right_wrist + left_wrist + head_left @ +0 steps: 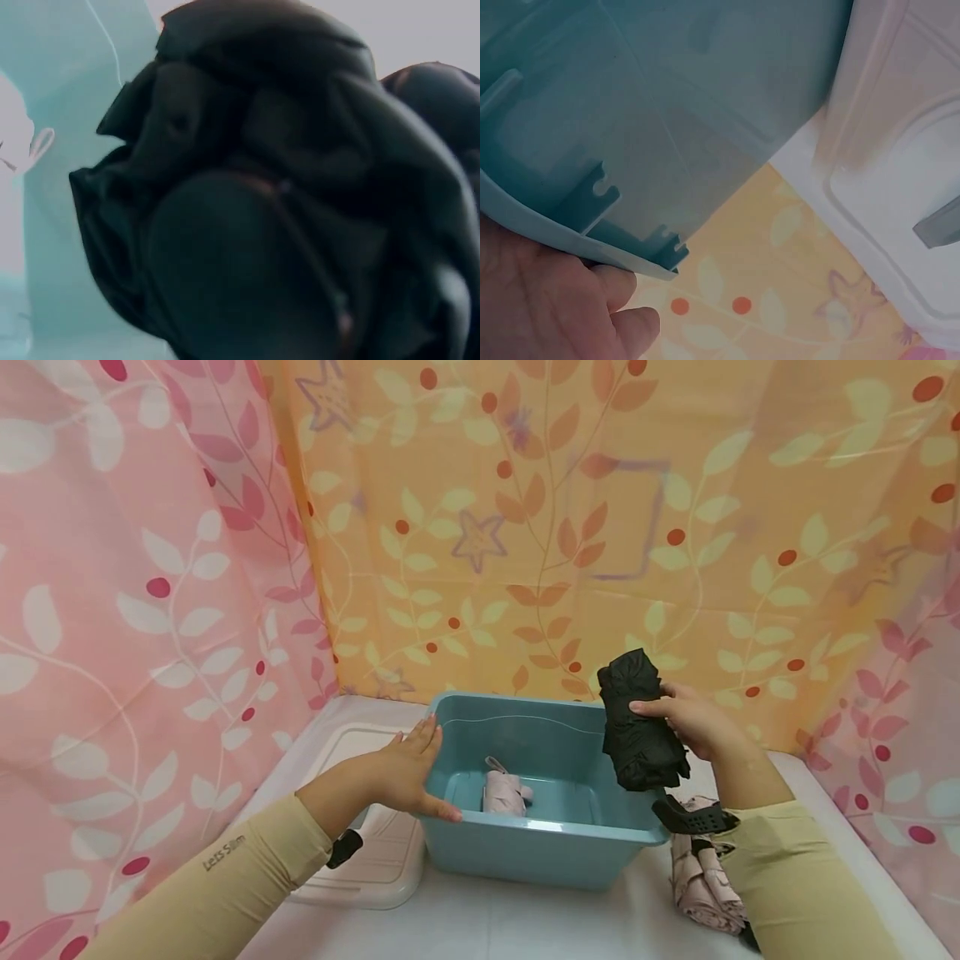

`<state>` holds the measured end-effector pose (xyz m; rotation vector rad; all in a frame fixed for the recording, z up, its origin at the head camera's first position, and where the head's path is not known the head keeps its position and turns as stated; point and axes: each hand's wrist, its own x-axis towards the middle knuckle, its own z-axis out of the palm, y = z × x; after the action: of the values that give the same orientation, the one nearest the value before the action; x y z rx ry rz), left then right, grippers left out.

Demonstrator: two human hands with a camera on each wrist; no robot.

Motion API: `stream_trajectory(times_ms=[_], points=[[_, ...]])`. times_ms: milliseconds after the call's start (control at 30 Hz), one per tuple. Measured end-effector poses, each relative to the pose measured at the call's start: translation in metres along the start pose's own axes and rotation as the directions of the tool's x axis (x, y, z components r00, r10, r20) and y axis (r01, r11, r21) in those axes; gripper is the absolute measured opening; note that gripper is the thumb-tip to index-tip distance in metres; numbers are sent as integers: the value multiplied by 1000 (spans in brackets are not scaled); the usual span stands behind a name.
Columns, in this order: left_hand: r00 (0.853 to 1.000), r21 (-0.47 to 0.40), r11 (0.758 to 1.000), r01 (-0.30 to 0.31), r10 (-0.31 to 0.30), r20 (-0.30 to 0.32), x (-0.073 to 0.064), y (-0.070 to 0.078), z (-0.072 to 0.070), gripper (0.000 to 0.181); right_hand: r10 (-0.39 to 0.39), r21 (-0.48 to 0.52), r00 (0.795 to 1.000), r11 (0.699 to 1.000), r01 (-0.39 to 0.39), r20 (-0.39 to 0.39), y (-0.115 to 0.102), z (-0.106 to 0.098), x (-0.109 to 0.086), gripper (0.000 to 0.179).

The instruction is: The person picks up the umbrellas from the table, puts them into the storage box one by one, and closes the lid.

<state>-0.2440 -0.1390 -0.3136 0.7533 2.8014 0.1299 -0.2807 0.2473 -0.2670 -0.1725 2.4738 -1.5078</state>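
Observation:
My right hand (pixel 693 722) grips a black folded umbrella (pixel 633 722), its fabric bunched, over the right end of a blue plastic bin (pixel 525 852). In the right wrist view the umbrella's dark round end (pixel 240 270) and loose folds fill most of the picture. My left hand (pixel 401 772) rests at the bin's left end, fingers straight along the rim and thumb at the front corner. Inside the bin, toward the left, lies a pale pink rolled umbrella (pixel 502 793) with a wrist loop.
A whitish lid (pixel 375 868) lies left of the bin, partly under my left forearm. To the right, pale pink folded umbrellas (pixel 705 893) lie on the white tabletop (pixel 487 927), partly hidden by my right forearm. Patterned curtains (pixel 480 527) stand behind and at both sides.

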Motion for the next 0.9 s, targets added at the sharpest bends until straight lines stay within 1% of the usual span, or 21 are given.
stream_trajectory(times_ms=[133,333,500,800,900], points=[[1000,-2,1000,16,-16,1,-1,0,0,129,7,5,1000,1000,-7,4,-9,16,14,77],[999,-14,999,34,-34,-7,-2,0,0,131,21,5,1000,1000,-21,15,-21,41,32,67],[999,-32,999,36,-36,0,-2,1,-1,131,27,6,999,1000,-27,31,-28,55,43,65],[1000,-25,999,27,-26,5,1,-1,0,131,45,-2,997,999,-45,68,-31,76,62,64],[1000,-20,1000,23,-23,1,2,-1,0,131,42,-5,996,999,-42,82,-30,83,67,59]])
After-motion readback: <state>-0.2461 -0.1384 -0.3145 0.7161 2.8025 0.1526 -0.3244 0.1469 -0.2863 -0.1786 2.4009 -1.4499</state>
